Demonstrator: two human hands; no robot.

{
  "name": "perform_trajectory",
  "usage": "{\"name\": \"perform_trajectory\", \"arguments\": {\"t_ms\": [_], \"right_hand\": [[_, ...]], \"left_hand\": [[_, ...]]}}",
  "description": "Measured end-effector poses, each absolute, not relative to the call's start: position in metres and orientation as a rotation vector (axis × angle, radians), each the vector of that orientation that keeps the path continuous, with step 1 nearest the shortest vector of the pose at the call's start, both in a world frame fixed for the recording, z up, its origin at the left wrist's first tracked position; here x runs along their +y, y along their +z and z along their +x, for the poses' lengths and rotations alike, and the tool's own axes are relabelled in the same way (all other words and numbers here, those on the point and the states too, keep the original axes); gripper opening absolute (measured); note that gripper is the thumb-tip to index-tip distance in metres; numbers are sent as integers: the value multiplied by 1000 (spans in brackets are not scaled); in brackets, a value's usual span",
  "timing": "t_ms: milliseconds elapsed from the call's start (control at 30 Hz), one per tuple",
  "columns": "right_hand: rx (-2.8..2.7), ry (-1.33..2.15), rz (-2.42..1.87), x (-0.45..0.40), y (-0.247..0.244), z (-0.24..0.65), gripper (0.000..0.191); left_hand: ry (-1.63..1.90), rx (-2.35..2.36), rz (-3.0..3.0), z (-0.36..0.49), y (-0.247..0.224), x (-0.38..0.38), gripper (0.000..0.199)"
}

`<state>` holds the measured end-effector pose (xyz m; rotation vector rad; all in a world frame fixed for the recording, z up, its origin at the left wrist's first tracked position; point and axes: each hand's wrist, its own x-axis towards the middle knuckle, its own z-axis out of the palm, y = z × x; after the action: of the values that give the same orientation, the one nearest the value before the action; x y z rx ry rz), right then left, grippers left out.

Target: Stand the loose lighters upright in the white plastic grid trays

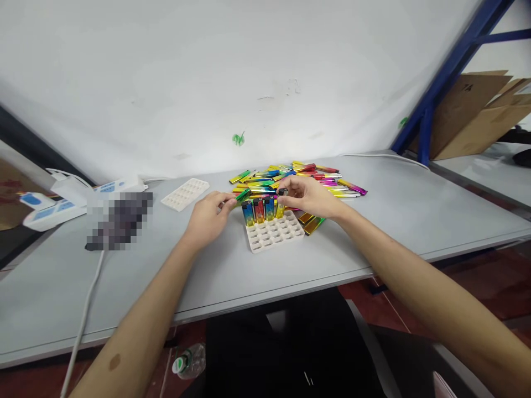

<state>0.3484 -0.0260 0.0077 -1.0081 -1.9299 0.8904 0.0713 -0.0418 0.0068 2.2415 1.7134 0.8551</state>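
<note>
A white tray with rows of slots [276,235] lies on the table in front of me. Along its far row stand several upright lighters with shiny coloured bodies and black tops, among them a red one [259,210]. My right hand [309,194] pinches a yellow lighter [280,209] at the right end of that row, its lower end at the tray. In my left hand [210,216], thumb and fingertips grip a green lighter [243,195], held tilted just left of the row. Behind the tray spreads a loose pile of metallic lighters [265,176], partly hidden by my right hand.
A second white slotted tray [185,194] lies to the left. Further left are power strips [62,209], a pixelated dark object [124,218] and a white cable [89,301]. A white wall closes off the back. Cardboard boxes [477,116] stand at right; a plastic bottle [191,362] is below the table.
</note>
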Motion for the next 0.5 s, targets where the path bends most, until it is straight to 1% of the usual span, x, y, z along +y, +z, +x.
{"name": "perform_trajectory", "arguments": {"t_ms": [267,400,500], "right_hand": [[-2079,845,-1035,-35,15,348,28],[-1953,784,-981,-38,17,339,30],[-1870,635,-946,-38,18,327,28]], "left_hand": [[1051,1613,2090,70,5,-41,38],[1158,1524,2002,72,6,-42,39],[1223,1471,1996,76,7,-42,39]]}}
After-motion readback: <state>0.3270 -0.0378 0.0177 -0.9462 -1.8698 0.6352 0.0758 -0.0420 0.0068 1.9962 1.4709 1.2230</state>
